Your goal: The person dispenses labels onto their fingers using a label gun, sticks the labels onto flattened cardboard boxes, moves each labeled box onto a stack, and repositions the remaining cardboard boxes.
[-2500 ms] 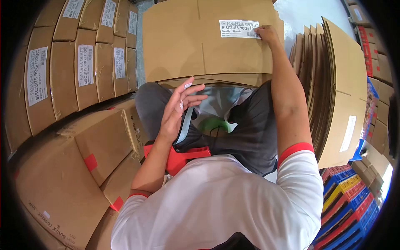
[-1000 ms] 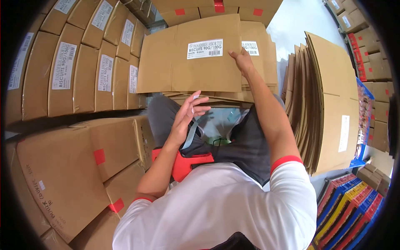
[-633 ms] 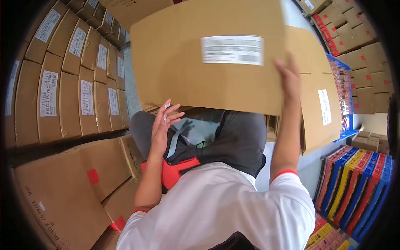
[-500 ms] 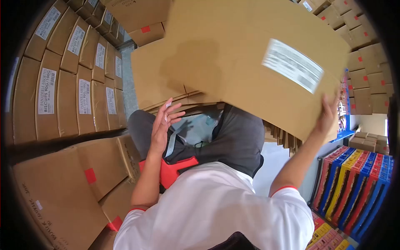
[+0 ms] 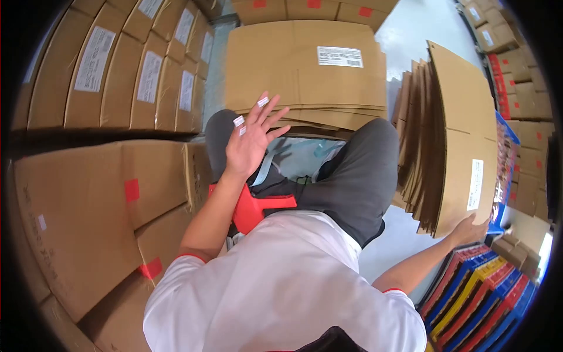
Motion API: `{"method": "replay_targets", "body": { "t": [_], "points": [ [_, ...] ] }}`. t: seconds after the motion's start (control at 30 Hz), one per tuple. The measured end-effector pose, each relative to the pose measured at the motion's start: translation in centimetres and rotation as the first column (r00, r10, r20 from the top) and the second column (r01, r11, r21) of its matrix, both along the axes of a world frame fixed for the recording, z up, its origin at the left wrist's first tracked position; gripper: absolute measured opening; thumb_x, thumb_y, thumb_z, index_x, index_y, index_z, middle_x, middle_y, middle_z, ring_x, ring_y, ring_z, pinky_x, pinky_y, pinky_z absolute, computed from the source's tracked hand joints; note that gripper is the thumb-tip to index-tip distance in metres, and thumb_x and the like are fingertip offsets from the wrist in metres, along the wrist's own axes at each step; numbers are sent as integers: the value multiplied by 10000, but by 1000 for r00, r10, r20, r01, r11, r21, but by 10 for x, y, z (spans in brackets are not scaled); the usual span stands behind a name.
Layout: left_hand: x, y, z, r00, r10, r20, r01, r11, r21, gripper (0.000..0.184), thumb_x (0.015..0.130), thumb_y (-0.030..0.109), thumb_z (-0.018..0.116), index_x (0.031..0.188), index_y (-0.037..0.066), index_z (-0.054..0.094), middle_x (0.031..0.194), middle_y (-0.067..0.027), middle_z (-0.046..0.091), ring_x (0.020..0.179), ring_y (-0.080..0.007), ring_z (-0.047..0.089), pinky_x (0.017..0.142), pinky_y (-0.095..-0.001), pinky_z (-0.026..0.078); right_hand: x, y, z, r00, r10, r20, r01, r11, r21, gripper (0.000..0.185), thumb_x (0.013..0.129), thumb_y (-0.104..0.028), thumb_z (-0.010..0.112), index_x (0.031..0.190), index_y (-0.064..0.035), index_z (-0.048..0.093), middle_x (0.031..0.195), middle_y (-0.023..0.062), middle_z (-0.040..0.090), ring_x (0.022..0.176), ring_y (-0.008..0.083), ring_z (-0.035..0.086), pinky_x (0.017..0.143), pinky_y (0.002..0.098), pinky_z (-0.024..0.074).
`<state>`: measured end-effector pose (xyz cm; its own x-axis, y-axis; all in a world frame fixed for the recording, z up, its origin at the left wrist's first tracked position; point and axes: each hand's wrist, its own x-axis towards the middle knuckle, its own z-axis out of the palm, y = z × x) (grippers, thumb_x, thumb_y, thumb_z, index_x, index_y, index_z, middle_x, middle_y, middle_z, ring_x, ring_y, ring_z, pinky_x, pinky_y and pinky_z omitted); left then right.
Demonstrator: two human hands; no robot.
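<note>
My right hand (image 5: 470, 230) grips the lower edge of a flattened cardboard box (image 5: 463, 141), which stands on edge at my right. A white printed label (image 5: 475, 185) is stuck on its face. Several more flattened boxes (image 5: 413, 152) lean upright just left of it. My left hand (image 5: 246, 144) is raised over my lap, fingers spread, with small white stickers (image 5: 238, 121) on some of the fingers. In front of my knees lies a pile of flattened boxes (image 5: 264, 64), its top one bearing a white label (image 5: 340, 57). A red object (image 5: 252, 212) rests at my lap.
Labelled cartons (image 5: 94, 58) are stacked along the left. Large closed cartons (image 5: 70, 217) with red tape sit beside my left arm. More cartons (image 5: 314, 10) stand beyond the pile. Colourful packs (image 5: 481, 287) fill the lower right, near a blue rack (image 5: 498, 217).
My right hand has swung the flattened box from over the front pile to the upright ones at my right. My left hand has risen slightly, staying spread. The view has shifted.
</note>
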<state>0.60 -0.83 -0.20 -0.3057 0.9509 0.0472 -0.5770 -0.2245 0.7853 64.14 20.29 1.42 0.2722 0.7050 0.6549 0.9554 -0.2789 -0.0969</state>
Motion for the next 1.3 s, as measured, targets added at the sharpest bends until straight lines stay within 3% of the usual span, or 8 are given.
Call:
{"method": "replay_targets", "body": {
  "t": [0.07,0.1,0.2,0.4,0.5,0.93,1.13,1.3],
  "points": [
    [0,-3,-1,1000,-7,-16,7,1000,-2,832,1003,611,452,1671,138,300,1741,-168,219,1554,-402,318,1216,-563,327,-82,16,16,943,228,-243,-226,974,37,510,988,-174,713,1441,21,584,1416,217,626,1303,334,599,1128,431,452],
    [1,-2,-1,999,-15,-43,15,1000,3,834,1002,617,446,1669,137,304,1746,-160,209,1559,-399,311,1217,-562,324,-109,36,3,737,348,-579,-397,917,47,421,1013,-172,683,1377,35,634,1381,180,668,1265,271,632,1114,378,461],
    [1,1,-1,995,-44,-91,46,999,18,846,1002,648,429,1666,137,314,1760,-135,178,1571,-393,288,1220,-558,314,-304,6,37,258,525,-811,-809,577,116,237,1027,-115,661,1228,-21,742,1182,103,762,1127,200,687,1021,338,508],
    [3,-3,1,978,-45,-206,36,998,-47,936,975,668,450,1689,109,218,1755,-169,165,1579,-402,265,1226,-564,306,-483,-50,22,-203,246,-948,-974,47,220,169,956,-76,743,1078,37,774,989,81,765,941,163,728,859,288,566],
    [2,-7,-5,984,-22,-177,15,999,-41,934,986,659,450,1688,92,208,1762,-160,137,1587,-390,248,1235,-553,293,-510,-61,25,-295,52,-954,-954,33,297,175,953,-83,761,1073,41,783,962,90,752,940,142,723,857,283,561],
    [12,4,1,911,-76,-406,12,987,-157,1019,1002,693,472,1705,111,20,1772,-177,32,1604,-397,192,1255,-568,228,-508,-47,18,-236,31,-971,-972,-7,236,84,925,-70,768,936,11,750,907,76,768,876,131,714,857,306,559],
    [0,10,1,927,-43,-374,-63,962,-266,971,1020,633,476,1708,112,30,1768,-177,90,1567,-406,298,1228,-554,278,-499,136,-68,-201,15,-980,-912,363,192,83,942,-127,736,960,-49,759,903,49,753,860,148,715,798,282,551],
    [3,13,-1,904,-101,-417,-37,950,-309,991,1008,643,498,1699,62,91,1762,-178,118,1559,-415,311,1219,-530,301,-486,259,-180,174,9,-985,-865,479,-148,141,918,-183,799,931,-48,761,851,18,742,760,113,695,673,251,542]
  ]
}}
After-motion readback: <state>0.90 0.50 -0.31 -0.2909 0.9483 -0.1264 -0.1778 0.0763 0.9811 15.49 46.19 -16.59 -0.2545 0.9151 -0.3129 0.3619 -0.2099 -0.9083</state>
